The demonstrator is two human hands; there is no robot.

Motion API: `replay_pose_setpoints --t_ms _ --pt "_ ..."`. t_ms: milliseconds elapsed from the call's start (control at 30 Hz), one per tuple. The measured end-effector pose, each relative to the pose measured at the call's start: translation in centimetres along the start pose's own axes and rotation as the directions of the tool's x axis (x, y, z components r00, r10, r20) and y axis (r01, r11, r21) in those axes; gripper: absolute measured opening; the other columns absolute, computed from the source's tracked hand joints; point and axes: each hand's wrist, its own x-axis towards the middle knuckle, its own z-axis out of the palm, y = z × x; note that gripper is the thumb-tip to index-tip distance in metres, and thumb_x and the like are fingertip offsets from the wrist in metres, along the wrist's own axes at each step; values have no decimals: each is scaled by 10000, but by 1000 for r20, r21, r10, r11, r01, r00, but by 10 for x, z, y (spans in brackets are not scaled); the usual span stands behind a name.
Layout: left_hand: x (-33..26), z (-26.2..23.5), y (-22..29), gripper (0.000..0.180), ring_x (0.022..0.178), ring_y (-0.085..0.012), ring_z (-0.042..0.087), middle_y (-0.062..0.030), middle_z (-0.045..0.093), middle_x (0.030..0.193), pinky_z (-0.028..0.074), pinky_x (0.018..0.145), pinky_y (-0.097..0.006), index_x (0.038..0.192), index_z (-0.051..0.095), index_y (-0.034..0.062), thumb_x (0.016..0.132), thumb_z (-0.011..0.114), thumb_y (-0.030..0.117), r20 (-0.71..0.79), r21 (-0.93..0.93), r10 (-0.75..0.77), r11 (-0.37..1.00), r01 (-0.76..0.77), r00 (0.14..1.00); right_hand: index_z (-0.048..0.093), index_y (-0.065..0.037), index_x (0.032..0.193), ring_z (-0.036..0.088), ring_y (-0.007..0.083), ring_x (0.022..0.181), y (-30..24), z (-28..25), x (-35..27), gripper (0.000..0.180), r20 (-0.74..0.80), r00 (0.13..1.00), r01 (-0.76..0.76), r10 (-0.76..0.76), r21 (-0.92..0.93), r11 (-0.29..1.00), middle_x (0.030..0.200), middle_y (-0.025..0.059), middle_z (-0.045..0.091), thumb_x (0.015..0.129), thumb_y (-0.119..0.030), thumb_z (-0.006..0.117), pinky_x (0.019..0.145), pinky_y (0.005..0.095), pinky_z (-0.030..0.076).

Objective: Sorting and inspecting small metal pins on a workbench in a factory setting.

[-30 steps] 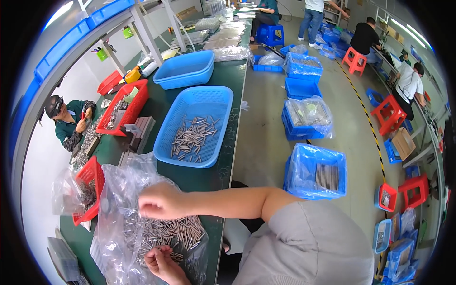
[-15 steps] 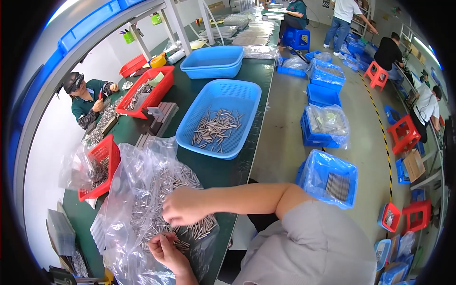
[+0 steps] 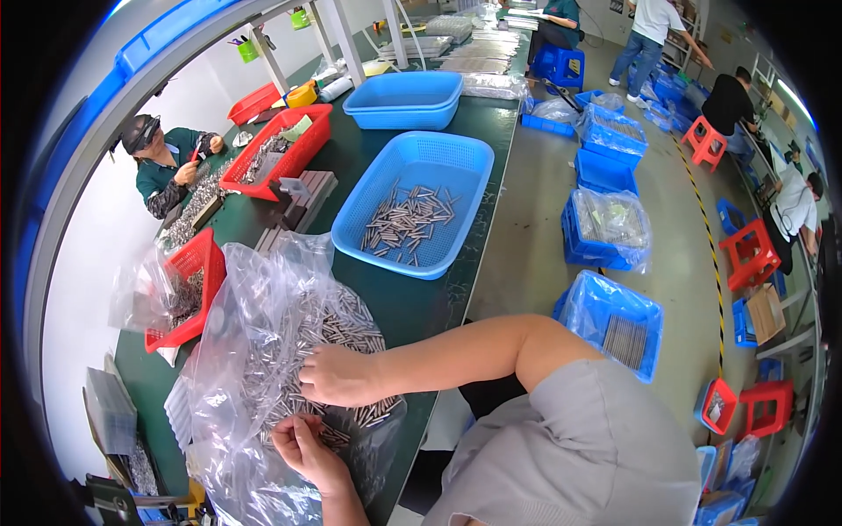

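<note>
Pin heap: slim silver-grey metal pins (image 3: 346, 311) are spread on a crumpled clear plastic bag (image 3: 250, 333), under and around both hands; if swept too hard, some could be rolled off the film.
Right hand: the bare right hand (image 3: 340, 375) is held back-up over the heap, fingers bent under; whether any pin is gripped cannot be told.
Left hand: the bare left hand (image 3: 303, 443) is curled just beside it, thumb drawn near the fingertips; a pin between them cannot be confirmed.
Bag folds: pins could be dragged along if the loose film were snagged by a finger.
Table edge: the dark green tabletop (image 3: 412, 302) is crossed by the right forearm; pins could be knocked to the floor by a wide swing.
Blue basket: similar pins (image 3: 408, 215) are scattered in a light-blue perforated plastic basket (image 3: 456, 167); thin ends could be caught in its holes.
Hidden pins: part of the heap is covered by the right hand, and the rest is blurred by glare on film.
Red basket: the contents of the nearer red plastic basket (image 3: 211, 276) are partly veiled by film.
Lower-left rim: dark items (image 3: 110, 500) are cut off and cannot be identified.
</note>
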Motion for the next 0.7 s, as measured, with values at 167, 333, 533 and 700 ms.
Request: replay_pose_setpoints --t_ms 167,333,533,700 --pt "0 0 0 84 687 -95 493 -44 546 782 413 634 -212 902 469 38 947 496 104 27 8 6 1000 -6 1000 585 -100 666 548 190 738 -2 1 -3 137 72 997 5 -7 20 1000 728 6 525 695 -234 585 652 344 430" --pt "2 -2 -5 55 691 -95 493 -37 535 797 420 636 -218 924 477 44 939 498 92 33 18 28 999 -28 999 581 -92 665 558 195 726 -6 7 -1 146 109 994 20 -22 23 1000 703 12 542 701 -233 578 659 344 434" --pt "2 -2 -6 69 689 -97 495 -36 535 792 422 638 -219 912 477 39 942 497 98 23 19 28 999 -29 999 555 -74 685 579 208 700 -4 8 1 141 86 996 37 -37 12 999 689 26 552 719 -210 557 626 347 441" --pt "0 0 -1 88 688 -96 501 -42 542 785 425 637 -220 899 473 31 948 492 101 15 45 16 999 -16 1000 444 -31 796 584 304 544 -6 -15 12 194 277 927 -355 252 440 825 629 117 571 845 -179 559 481 430 429"
